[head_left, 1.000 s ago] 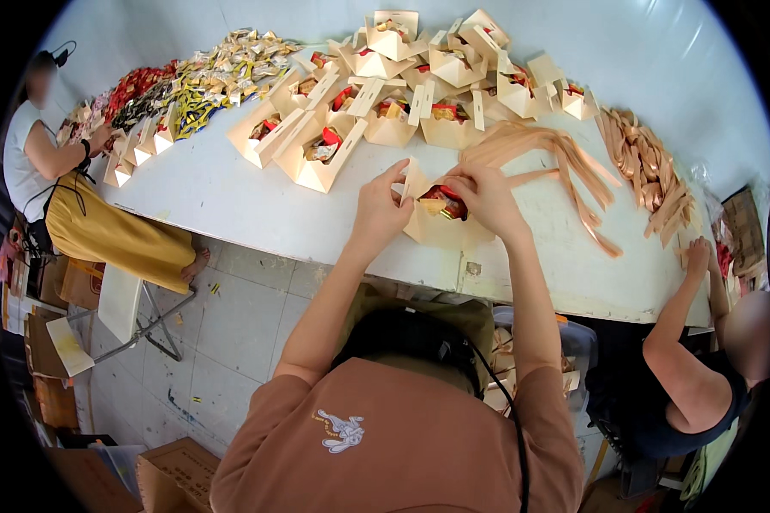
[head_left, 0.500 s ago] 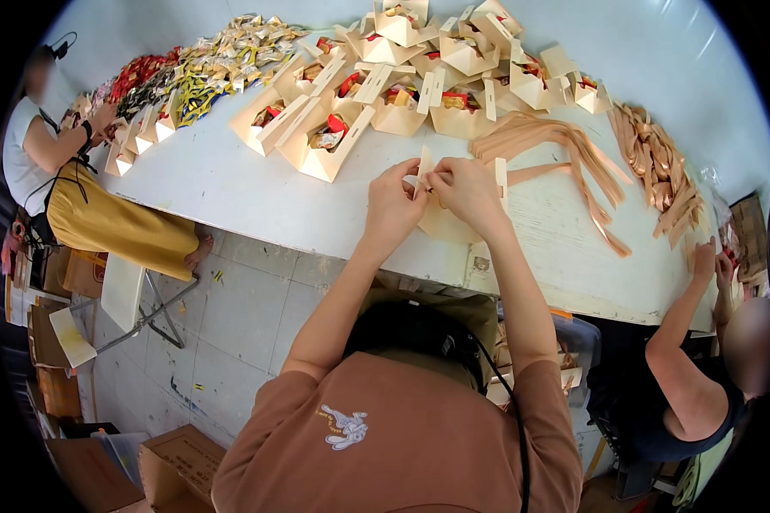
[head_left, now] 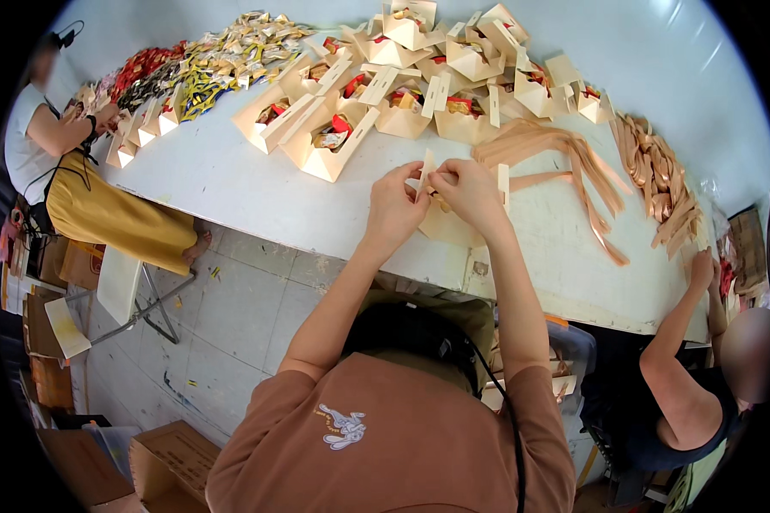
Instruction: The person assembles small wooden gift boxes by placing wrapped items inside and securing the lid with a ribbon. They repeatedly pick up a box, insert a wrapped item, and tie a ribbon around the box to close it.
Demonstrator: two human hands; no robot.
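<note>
A cream cardboard gift box point(head_left: 450, 229) stands near the table's front edge, between my two hands. On its left side my left hand point(head_left: 394, 203) has its fingers closed on the upright slotted flap point(head_left: 427, 171). My right hand point(head_left: 470, 193) reaches over the box from the right. Its thumb and fingertips pinch together against the inner side of that same flap; whatever small thing lies between them is hidden. A second upright flap point(head_left: 503, 184) shows just right of my right hand. My hands cover most of the box's inside.
Filled open boxes point(head_left: 329, 141) crowd the far side of the table point(head_left: 231, 197). Peach ribbons point(head_left: 573, 158) lie to the right, with a ribbon bundle point(head_left: 654, 179) beyond. Small wrapped packets point(head_left: 239, 51) are heaped far left. One person works at the left, another at the right.
Both my hands stay at the box's flap, with only slight finger movement. The person on the right has lowered their hands a little. The whole view has shifted slightly.
</note>
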